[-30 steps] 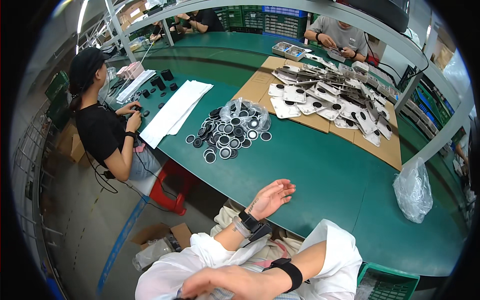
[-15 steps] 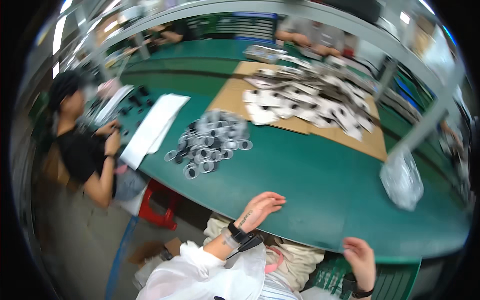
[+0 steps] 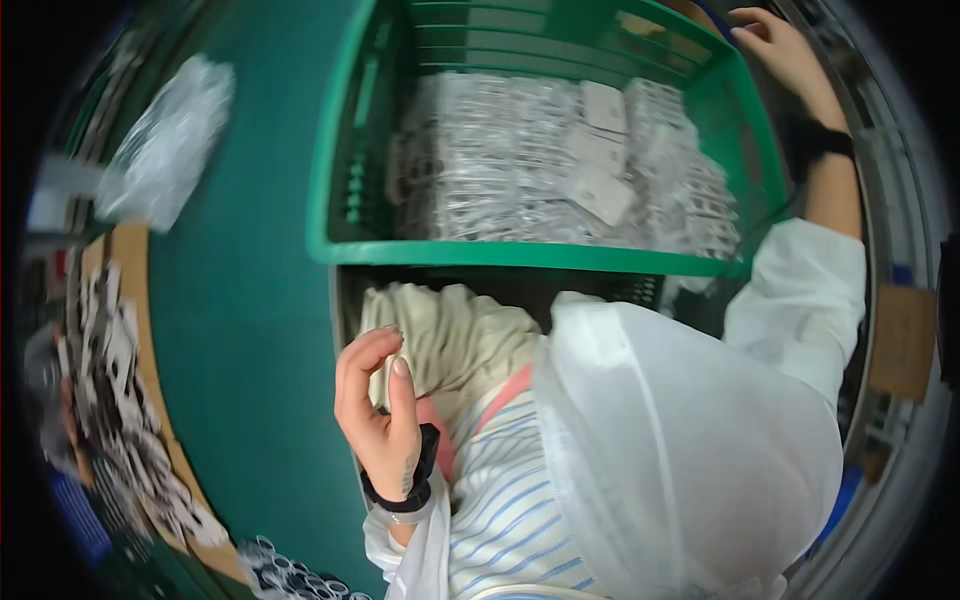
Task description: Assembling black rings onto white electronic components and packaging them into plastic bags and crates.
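Observation:
A green plastic basket (image 3: 560,256) stands at the table's edge in front of me. Inside it lie rows of clear-wrapped packets (image 3: 490,150) with flat whitish pieces (image 3: 600,195) on top. My right hand (image 3: 785,55) reaches out past the basket's far right corner. Its fingers are apart with nothing seen in them; whether they touch the rim I cannot tell. My left hand (image 3: 375,405) hovers by the table edge near my lap, fingers loosely curved and thumb apart, holding nothing.
On the green table (image 3: 250,330) lies a clear plastic bag (image 3: 175,140) at the far left. Cardboard (image 3: 150,370) bears a heap of flat white pieces (image 3: 115,390). Several clear rings (image 3: 290,575) lie at the bottom edge. A brown carton (image 3: 903,340) stands at the right.
My view has swung to the right, bringing the green basket fully into sight. My right arm has stretched out beyond the basket; my left hand now hangs near my lap.

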Motion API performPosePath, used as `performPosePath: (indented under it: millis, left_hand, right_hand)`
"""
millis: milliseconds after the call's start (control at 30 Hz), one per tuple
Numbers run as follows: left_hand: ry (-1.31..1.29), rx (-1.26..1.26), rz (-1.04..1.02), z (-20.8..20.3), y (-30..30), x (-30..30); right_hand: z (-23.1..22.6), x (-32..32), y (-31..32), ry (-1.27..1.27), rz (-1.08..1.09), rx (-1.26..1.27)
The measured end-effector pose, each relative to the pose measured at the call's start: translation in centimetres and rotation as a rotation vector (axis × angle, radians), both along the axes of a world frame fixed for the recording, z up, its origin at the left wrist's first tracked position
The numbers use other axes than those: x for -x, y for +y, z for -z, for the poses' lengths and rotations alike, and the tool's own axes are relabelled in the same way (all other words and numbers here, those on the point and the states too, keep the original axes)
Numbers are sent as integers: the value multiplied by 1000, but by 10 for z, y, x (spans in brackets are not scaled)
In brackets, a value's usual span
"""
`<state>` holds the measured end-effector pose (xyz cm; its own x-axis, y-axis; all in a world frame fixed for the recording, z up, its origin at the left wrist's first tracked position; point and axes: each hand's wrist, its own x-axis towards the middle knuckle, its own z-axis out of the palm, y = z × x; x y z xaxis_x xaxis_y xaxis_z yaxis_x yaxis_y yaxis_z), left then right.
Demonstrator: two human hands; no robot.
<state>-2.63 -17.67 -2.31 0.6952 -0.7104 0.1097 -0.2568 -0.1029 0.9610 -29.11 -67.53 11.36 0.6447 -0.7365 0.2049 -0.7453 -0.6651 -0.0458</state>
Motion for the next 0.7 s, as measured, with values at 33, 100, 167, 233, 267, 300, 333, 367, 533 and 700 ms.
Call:
performPosePath:
  millis: [33,100,167,233,267,300,333,367,533,700]
  left_hand:
    - [21,-2,43,-1,-9,5]
    - [-81,-58,162,-7,-21,11]
    - [-124,-82,216,-9,-31,12]
    - [-252,-121,231,-8,-39,11]
    - [-313,-139,256,-6,-46,12]
    - [-303,-147,259,-7,-53,10]
    - [-432,-171,269,-9,-61,8]
    - [-560,-195,281,-10,-71,6]
    - [-615,-336,312,-1,-80,2]
    - [-651,-340,333,4,-84,2]
  right_hand:
    - [18,22,-8,34,7,-13]
    - [53,42,-11,58,122,-168]
    - [87,58,-12,124,235,-332]
    - [128,54,-13,191,165,-396]
    - [146,51,-6,191,138,-427]
    - [164,44,-7,144,101,-516]
    - [182,38,-7,96,65,-605]
    - [201,30,-4,162,52,-592]
    - [259,-1,61,687,-8,-23]
    - [289,24,9,79,374,92]
